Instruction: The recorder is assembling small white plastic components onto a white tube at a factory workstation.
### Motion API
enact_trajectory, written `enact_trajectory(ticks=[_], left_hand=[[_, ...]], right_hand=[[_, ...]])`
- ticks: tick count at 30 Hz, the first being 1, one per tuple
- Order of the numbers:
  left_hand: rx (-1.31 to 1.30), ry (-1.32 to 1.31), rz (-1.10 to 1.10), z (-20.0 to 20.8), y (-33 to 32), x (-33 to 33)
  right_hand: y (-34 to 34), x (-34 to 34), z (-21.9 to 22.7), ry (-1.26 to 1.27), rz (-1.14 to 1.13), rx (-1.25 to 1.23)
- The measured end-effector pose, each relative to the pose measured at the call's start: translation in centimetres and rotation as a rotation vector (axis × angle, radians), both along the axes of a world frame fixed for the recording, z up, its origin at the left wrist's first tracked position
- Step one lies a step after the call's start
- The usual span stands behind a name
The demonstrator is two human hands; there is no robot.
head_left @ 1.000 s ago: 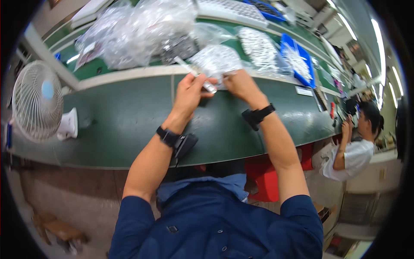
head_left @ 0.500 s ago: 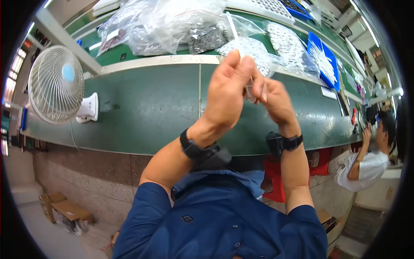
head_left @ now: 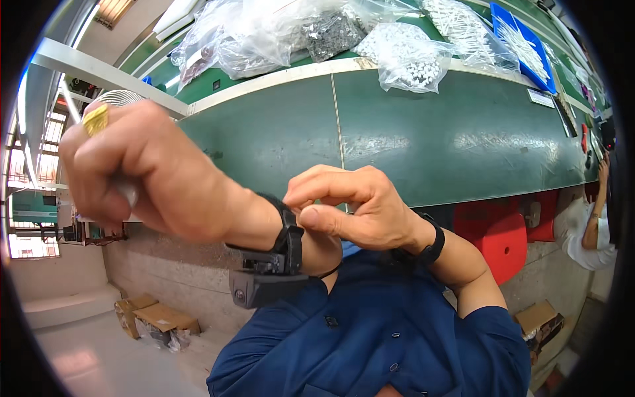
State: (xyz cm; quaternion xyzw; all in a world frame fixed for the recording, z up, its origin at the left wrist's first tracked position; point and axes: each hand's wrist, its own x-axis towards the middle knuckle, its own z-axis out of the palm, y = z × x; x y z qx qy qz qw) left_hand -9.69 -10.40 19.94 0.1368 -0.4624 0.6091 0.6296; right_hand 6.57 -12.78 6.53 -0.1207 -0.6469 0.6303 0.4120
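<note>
My left hand (head_left: pixel 142 169) is raised at the left, its fingers curled round a small greyish, slightly glossy thing (head_left: pixel 126 192), too hidden to name. A yellow piece (head_left: pixel 96 120) shows on one of its fingers. Round that wrist is a black strap with a small camera (head_left: pixel 254 286). In the middle, my right hand (head_left: pixel 350 206) is beside the left forearm, just past the strap. Its fingers are loosely bent and the thumb stands apart, with nothing seen between them. Whether it touches the forearm I cannot tell.
A green worktable (head_left: pixel 423 142) runs across. Along its back lie a clear bag of white small parts (head_left: pixel 413 59), a bag of dark parts (head_left: pixel 331 36) and a blue tray (head_left: pixel 542 74). The fan (head_left: pixel 119 97) is mostly behind my left hand. Red stools (head_left: pixel 496 241) and a co-worker are at right.
My hands were together above the table, with something clear between them. They have parted: the left swung left and nearer, the right came down toward my body. The view has shifted too.
</note>
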Motion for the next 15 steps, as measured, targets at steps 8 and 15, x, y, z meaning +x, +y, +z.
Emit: enact_trajectory(ticks=[8, 15], left_hand=[[-0.076, 0.038, 0.101, -1.6, 0.7, 0.4], [-0.141, 0.161, 0.294, -2.7, 1.3, -0.3]], right_hand=[[-1.7, 0.3, 0.3, 0.012, -0.242, 0.221], [-3.2, 0.4, 1.8, -0.176, -0.271, 0.12]])
